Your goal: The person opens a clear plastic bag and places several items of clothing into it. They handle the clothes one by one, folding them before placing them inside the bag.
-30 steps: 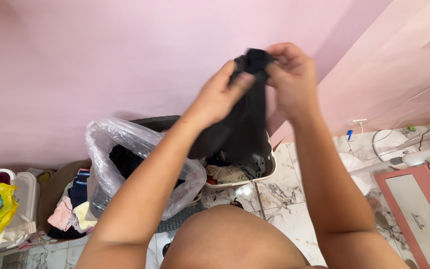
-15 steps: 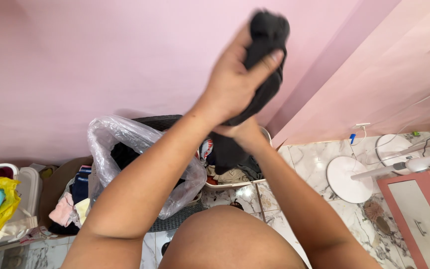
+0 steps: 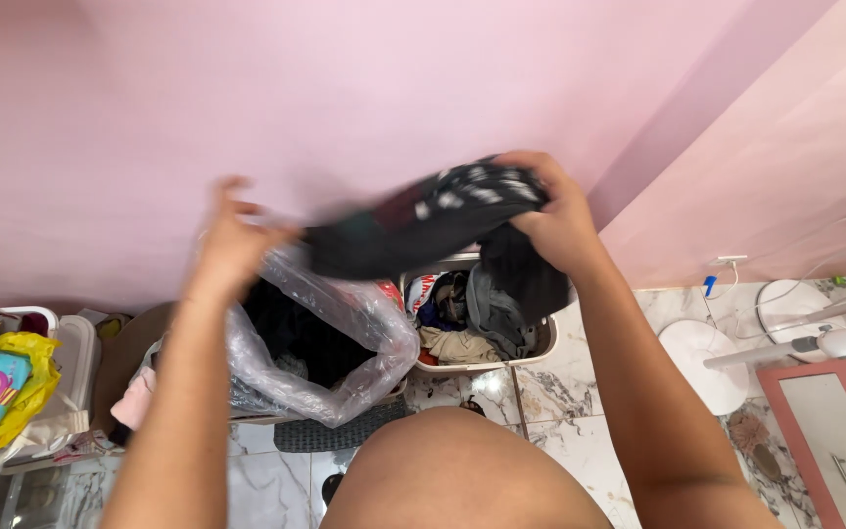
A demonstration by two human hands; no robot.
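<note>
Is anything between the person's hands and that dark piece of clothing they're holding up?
Nothing visible. The right hand grips one end of the dark garment directly, and the left hand is at its other end, though motion blur hides whether those fingers are closed on it.

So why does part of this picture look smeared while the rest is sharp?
In the head view, the left hand and the dark garment stretched between both hands are streaked by motion blur; the right hand is sharper. The clear plastic bag shows soft glare on its folds, and the marble floor reflects light. The lighting is even, with only faint shadows on the pink wall.
</note>
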